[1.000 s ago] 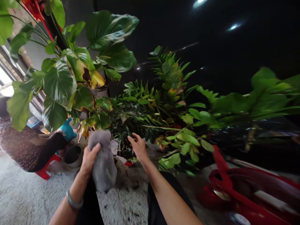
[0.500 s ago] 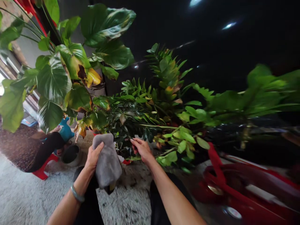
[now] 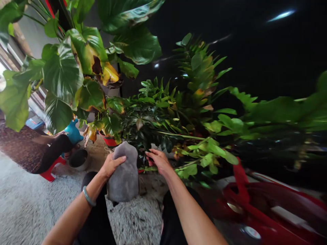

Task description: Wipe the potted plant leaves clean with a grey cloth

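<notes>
My left hand (image 3: 112, 166) grips a soft grey cloth (image 3: 124, 177) by its left side, thumb on top. The cloth hangs in front of my knees, and its underside is hidden. To the right, my right hand (image 3: 158, 159) is closed in a pinch at the dark green leaves (image 3: 139, 131) of a low plant. Whatever lies between those fingertips is too small and dark to make out. A pale bracelet (image 3: 89, 196) circles my left wrist.
Large yellowing leaves (image 3: 62, 73) rise at left, near a red pot (image 3: 108, 140). A seated person (image 3: 22, 146) is at far left on a red stool (image 3: 52, 170), beside a grey bucket (image 3: 79, 160). A red ride-on or vehicle-like object (image 3: 255, 204) stands at right.
The view has shifted slightly, so plants appear farther right. The grey cloth has turned and its top edge looks more crumpled. My right hand keeps its pinch near the leaves.
</notes>
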Action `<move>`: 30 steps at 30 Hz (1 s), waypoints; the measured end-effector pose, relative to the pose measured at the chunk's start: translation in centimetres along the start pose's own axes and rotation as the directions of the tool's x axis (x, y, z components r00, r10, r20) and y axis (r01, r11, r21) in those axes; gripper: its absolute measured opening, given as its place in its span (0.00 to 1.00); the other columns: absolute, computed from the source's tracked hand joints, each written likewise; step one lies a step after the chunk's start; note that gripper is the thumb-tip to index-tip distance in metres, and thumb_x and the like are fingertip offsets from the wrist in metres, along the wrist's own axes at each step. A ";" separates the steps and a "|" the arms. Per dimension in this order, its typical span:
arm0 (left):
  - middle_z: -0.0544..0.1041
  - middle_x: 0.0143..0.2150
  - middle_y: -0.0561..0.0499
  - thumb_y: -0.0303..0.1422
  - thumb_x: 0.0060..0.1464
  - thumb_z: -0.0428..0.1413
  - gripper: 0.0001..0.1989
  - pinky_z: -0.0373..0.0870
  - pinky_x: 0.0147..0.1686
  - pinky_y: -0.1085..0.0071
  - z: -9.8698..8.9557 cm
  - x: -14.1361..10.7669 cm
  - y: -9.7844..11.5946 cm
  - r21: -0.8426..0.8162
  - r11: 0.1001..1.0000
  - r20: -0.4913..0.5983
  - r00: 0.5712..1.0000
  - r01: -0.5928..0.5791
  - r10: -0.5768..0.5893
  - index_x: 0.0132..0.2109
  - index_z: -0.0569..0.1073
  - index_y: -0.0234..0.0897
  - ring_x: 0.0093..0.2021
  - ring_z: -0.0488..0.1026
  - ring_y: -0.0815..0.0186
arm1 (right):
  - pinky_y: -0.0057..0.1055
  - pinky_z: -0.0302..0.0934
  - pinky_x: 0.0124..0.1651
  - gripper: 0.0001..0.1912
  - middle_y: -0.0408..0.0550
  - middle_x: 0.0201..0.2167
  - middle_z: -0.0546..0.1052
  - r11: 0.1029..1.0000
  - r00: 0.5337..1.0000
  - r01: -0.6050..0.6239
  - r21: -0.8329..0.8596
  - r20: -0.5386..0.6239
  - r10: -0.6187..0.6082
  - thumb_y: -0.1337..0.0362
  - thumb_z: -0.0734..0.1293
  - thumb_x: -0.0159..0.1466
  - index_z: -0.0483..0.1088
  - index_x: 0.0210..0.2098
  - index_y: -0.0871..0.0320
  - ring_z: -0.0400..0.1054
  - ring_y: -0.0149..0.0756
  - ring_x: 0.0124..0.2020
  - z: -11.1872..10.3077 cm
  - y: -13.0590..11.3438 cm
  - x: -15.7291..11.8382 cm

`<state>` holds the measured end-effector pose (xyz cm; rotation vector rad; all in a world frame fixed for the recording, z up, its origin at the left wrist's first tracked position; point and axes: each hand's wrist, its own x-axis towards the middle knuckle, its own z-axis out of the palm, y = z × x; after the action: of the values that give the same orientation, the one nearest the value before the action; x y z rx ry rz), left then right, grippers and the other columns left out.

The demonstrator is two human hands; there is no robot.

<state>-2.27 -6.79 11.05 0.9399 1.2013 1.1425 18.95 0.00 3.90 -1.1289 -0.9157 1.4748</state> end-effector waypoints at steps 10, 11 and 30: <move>0.81 0.29 0.46 0.38 0.34 0.73 0.23 0.76 0.30 0.68 -0.1 4.0 4.0 -0.194 0.970 -0.225 0.969 -0.145 0.100 0.37 0.79 0.30 0.26 0.77 0.62 | 0.26 0.53 0.17 0.22 0.36 0.13 0.69 0.998 1.000 0.020 0.066 -0.010 -0.019 0.50 0.78 0.38 0.69 0.22 0.57 0.58 0.26 0.13 -0.4 -0.6 -0.5; 0.81 0.27 0.46 0.37 0.32 0.73 0.21 0.76 0.28 0.67 0.0 3.9 2.4 -0.192 0.980 -0.207 0.978 -0.041 0.000 0.35 0.78 0.30 0.24 0.76 0.62 | 0.26 0.52 0.16 0.21 0.36 0.13 0.69 0.999 1.000 0.022 0.049 -0.018 -0.021 0.50 0.77 0.39 0.69 0.22 0.57 0.58 0.26 0.13 -0.4 -0.5 -0.5; 0.82 0.29 0.44 0.37 0.32 0.74 0.24 0.75 0.32 0.63 0.8 2.1 -1.8 -0.007 0.987 -0.048 0.986 0.160 -0.160 0.37 0.81 0.28 0.27 0.78 0.57 | 0.23 0.54 0.15 0.16 0.36 0.13 0.70 0.997 0.998 -0.020 0.069 -0.064 0.025 0.60 0.76 0.45 0.72 0.30 0.58 0.59 0.26 0.12 -2.7 0.7 0.5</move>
<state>-1.27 -5.09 9.02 0.8016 1.2899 1.0438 21.33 0.31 2.38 -1.1336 -0.8037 1.4684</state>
